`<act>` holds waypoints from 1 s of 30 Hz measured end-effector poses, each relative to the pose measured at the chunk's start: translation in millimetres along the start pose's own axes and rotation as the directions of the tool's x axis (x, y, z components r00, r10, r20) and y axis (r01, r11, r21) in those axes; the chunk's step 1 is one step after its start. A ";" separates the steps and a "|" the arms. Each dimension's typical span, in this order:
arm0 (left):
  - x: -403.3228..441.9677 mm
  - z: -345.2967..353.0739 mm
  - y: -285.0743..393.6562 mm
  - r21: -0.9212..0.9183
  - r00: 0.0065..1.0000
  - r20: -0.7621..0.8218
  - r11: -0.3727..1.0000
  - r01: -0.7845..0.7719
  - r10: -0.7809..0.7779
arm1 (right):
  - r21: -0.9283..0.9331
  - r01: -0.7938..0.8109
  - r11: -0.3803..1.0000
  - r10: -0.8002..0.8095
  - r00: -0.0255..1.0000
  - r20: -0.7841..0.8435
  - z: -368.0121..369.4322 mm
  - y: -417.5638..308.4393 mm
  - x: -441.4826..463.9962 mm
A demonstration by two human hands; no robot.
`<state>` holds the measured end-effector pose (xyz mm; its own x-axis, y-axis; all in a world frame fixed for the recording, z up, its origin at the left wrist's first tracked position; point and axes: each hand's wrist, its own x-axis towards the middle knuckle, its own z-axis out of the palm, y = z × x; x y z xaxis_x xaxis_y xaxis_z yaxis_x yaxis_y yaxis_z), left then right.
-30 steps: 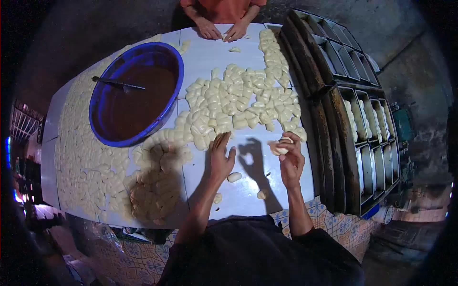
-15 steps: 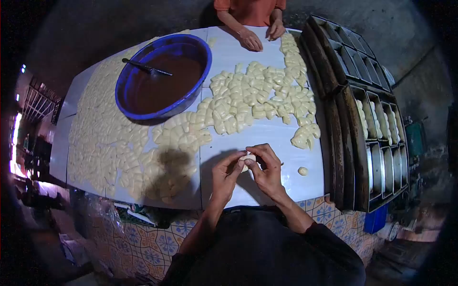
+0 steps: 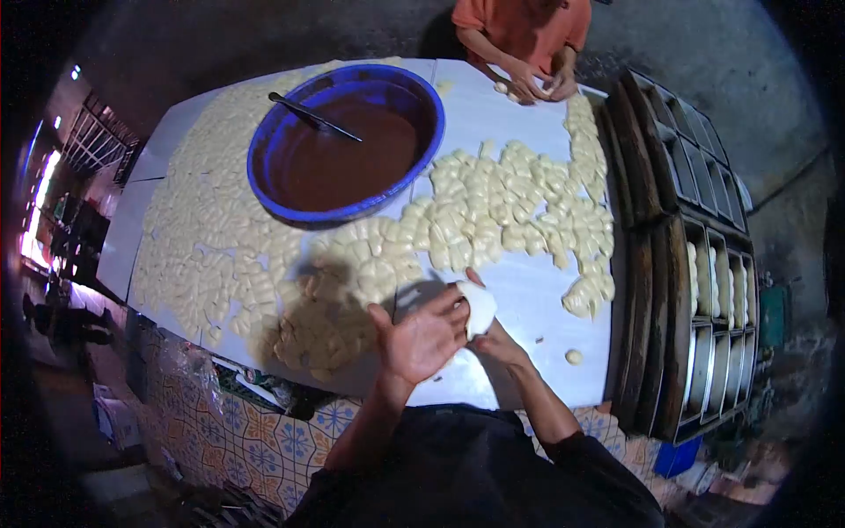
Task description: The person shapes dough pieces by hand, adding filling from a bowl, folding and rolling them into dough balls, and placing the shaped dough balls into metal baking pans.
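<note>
A flattened white piece of dough (image 3: 478, 309) lies between my two hands above the near part of the table. My left hand (image 3: 422, 341) is turned palm up with its fingers spread, and its fingertips meet the dough's left side. My right hand (image 3: 498, 341) is behind and to the right of the dough, closed on it, its fingers partly hidden. Beyond my hands many pale dough pieces (image 3: 458, 224) lie packed together. One small dough ball (image 3: 574, 356) sits to the right of my right hand.
A blue basin (image 3: 260, 176) of brown filling holds a dark-handled tool (image 3: 312, 116). Stacked metal baking tins (image 3: 704, 352) line the right side, some with dough inside. Across the table (image 3: 519, 114), a co-worker in an orange shirt (image 3: 528, 31) handles dough.
My hands have gone from pinching a small piece together to holding it flatter and wider, my left palm now turned up. The camera view has shifted, moving table and basin rightward.
</note>
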<state>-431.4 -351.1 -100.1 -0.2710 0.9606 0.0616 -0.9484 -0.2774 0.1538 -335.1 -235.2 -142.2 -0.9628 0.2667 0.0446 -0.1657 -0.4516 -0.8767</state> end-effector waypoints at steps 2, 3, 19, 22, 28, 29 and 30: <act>39.6 -35.3 53.3 0.058 0.945 0.307 0.989 -0.134 0.110 | 0.042 -0.002 0.999 0.003 1.000 -0.019 -19.6 20.6 8.4; 58.7 -55.9 92.3 0.351 0.957 0.012 0.895 -0.276 0.290 | 0.064 -0.018 0.998 0.017 1.000 0.018 -17.3 15.2 16.2; 92.9 10.2 114.8 0.793 0.886 -0.367 0.593 0.139 0.284 | 0.440 0.014 0.898 0.095 0.970 -0.225 -21.2 9.9 50.7; 59.3 -7.4 38.0 0.613 0.850 -0.446 0.787 0.063 0.280 | 0.459 -0.046 0.887 0.188 0.945 -0.269 -21.9 19.3 34.1; 4.9 -4.8 -9.7 0.884 0.894 -0.314 0.441 0.153 0.320 | -0.865 0.027 0.501 -0.387 0.901 -0.196 11.2 -7.8 -13.9; -1.8 -8.5 -12.9 0.884 0.898 -0.315 0.440 0.160 0.308 | -0.902 0.093 0.422 -0.395 0.914 -0.091 10.0 -10.2 -20.1; -6.2 -14.0 -17.1 0.919 0.901 -0.306 0.342 0.195 0.309 | -0.903 0.085 0.421 -0.400 0.911 -0.101 7.2 -10.8 -25.9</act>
<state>-415.8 -352.0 -117.0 -0.5873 0.7846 -0.1986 -0.2257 0.0769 0.9712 -309.9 -243.4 -130.4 -0.7891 0.5093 0.3435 0.0408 0.6013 -0.7980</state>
